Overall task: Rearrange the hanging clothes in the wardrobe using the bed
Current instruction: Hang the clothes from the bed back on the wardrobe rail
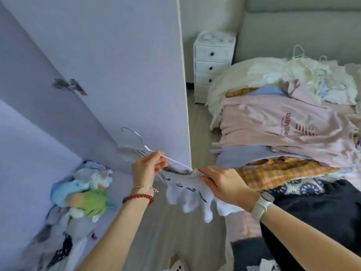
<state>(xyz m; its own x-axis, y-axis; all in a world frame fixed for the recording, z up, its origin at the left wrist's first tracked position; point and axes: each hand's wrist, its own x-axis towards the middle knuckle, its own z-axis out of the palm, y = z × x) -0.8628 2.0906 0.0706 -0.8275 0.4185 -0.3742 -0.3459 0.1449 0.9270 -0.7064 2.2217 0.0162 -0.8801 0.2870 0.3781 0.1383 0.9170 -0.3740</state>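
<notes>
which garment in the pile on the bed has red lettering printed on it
The pink shirt lying on top of the pile. It carries red lettering; the blue one and the orange plaid one beneath it show none.

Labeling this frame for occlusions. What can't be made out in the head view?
- White garment: its type and full shape, bunched and motion-blurred below the hanger.
- Right hand: fingertips buried in the fabric.
- Left hand: grips the hanger; how many hangers, blurred.
- Wardrobe: rail and hanging clothes, outside the frame.
- Pile on the bed: lower garments, covered by the pink top.
</notes>
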